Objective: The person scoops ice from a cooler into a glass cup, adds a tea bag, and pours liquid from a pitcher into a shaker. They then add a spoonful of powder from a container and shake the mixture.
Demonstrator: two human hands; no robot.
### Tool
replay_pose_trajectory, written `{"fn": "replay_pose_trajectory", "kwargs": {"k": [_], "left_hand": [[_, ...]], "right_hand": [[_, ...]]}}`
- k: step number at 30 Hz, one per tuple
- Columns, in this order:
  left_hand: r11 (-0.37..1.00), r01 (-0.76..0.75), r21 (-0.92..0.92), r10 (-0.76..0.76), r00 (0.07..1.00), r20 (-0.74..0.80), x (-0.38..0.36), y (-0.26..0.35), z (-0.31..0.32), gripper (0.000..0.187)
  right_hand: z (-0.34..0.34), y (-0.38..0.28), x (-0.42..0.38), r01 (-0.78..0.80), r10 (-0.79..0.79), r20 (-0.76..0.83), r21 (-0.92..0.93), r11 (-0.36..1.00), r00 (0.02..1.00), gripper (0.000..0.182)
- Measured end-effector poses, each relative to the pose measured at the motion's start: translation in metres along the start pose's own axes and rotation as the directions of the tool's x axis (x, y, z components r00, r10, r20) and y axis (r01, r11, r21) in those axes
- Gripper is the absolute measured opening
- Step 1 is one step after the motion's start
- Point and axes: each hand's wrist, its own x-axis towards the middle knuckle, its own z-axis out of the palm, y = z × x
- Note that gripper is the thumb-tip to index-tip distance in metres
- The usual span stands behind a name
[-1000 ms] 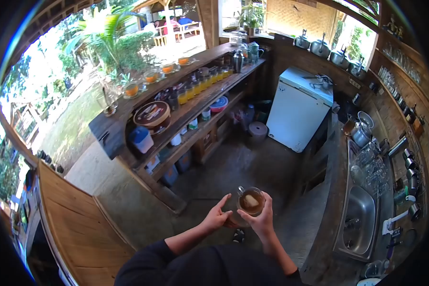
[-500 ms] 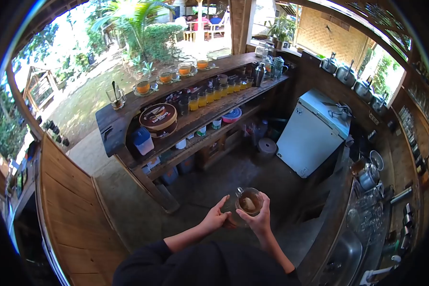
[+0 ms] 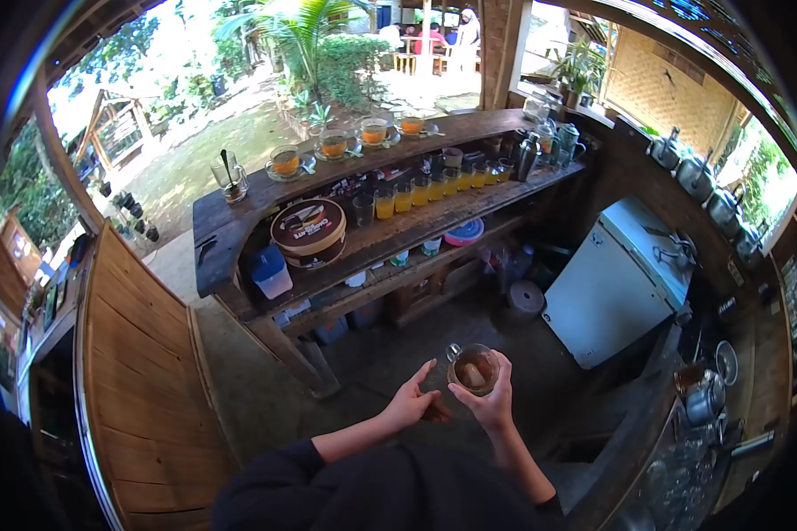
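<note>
The right hand's [image 3: 491,398] grip is clamping on the body of a glass cup [image 3: 472,382], its thumb pressing the near side and its fingers wrapping the far side. The left hand [image 3: 412,403] is hovering just beside it, thumb raised and lower fingers curling; whether its grip is closing on something clear, I cannot tell. The cup is sitting between the hands, in front of the dark-sleeved torso and above the floor [image 3: 354,354], its handle [image 3: 453,351] pointing away from the body. Brown liquid is surrounding a pale piece [image 3: 475,374] inside, so the cup is probably weighing moderately, feeling stiff, smooth, slippery if wet, and fragile; the handle or lower wall is offering the safest hold, with the rim staying level against spills. Beyond, a desk [image 3: 469,129] is carrying cups of orange drink [image 3: 285,161], with glasses of yellow drink [image 3: 403,198] and a round tub [image 3: 308,226] standing lower. A chest freezer [image 3: 607,288] is standing farther right.
</note>
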Motion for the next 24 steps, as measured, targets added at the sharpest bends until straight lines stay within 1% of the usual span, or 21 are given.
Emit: {"fn": "replay_pose_trajectory", "kwargs": {"k": [3, 4, 6, 9, 10, 11, 13, 15, 17, 18, 19, 21, 24], "left_hand": [[0.999, -0.024, -0.030, 0.023, 0.999, -0.025, 0.038, 0.019, -0.013, 0.064], [0.998, -0.053, -0.023, 0.053, 0.998, -0.031, 0.053, 0.028, -0.018, 0.064], [0.996, -0.089, -0.016, 0.089, 0.995, -0.034, 0.084, 0.047, -0.030, 0.065], [0.989, -0.146, -0.001, 0.146, 0.989, -0.006, 0.136, 0.088, -0.047, 0.064], [0.988, -0.155, -0.005, 0.155, 0.988, -0.015, 0.152, 0.102, -0.051, 0.064], [0.987, -0.162, -0.012, 0.162, 0.986, -0.027, 0.168, 0.115, -0.054, 0.064], [0.983, -0.185, -0.004, 0.185, 0.982, -0.035, 0.200, 0.141, -0.062, 0.064], [0.980, -0.197, 0.013, 0.197, 0.979, -0.054, 0.230, 0.167, -0.069, 0.064], [0.965, -0.260, -0.042, 0.257, 0.964, -0.074, 0.261, 0.191, -0.071, 0.063], [0.959, -0.284, -0.025, 0.282, 0.958, -0.060, 0.277, 0.202, -0.074, 0.063], [0.958, -0.284, -0.027, 0.281, 0.956, -0.077, 0.293, 0.212, -0.075, 0.063], [0.931, -0.358, -0.067, 0.349, 0.930, -0.120, 0.325, 0.234, -0.076, 0.061], [0.897, -0.425, -0.119, 0.400, 0.897, -0.189, 0.380, 0.258, -0.079, 0.056]], "right_hand": [[0.004, 0.020, 0.050, 0.037, -0.038, 0.036, 0.039, 0.999, 0.999, 0.082], [0.004, 0.024, 0.069, 0.041, -0.043, 0.042, 0.038, 0.998, 0.998, 0.082], [0.007, 0.030, 0.110, 0.086, -0.086, 0.036, 0.006, 0.996, 0.996, 0.081], [0.012, 0.036, 0.176, 0.131, -0.131, 0.016, 0.020, 0.991, 0.991, 0.081], [0.011, 0.034, 0.198, 0.122, -0.122, 0.011, -0.031, 0.992, 0.992, 0.082], [0.011, 0.036, 0.219, 0.125, -0.125, 0.013, -0.037, 0.991, 0.992, 0.082], [0.014, 0.039, 0.265, 0.164, -0.165, 0.015, 0.034, 0.986, 0.986, 0.083], [0.015, 0.040, 0.304, 0.155, -0.155, -0.003, 0.011, 0.988, 0.988, 0.085], [0.011, 0.047, 0.344, 0.170, -0.171, -0.022, -0.052, 0.984, 0.985, 0.088], [0.010, 0.052, 0.364, 0.165, -0.165, -0.018, -0.018, 0.986, 0.986, 0.089], [0.009, 0.056, 0.385, 0.149, -0.149, -0.015, 0.017, 0.989, 0.989, 0.088], [0.006, 0.066, 0.429, 0.184, -0.185, 0.014, 0.050, 0.982, 0.983, 0.087], [0.001, 0.080, 0.497, 0.177, -0.189, 0.085, 0.136, 0.975, 0.978, 0.085]]}}
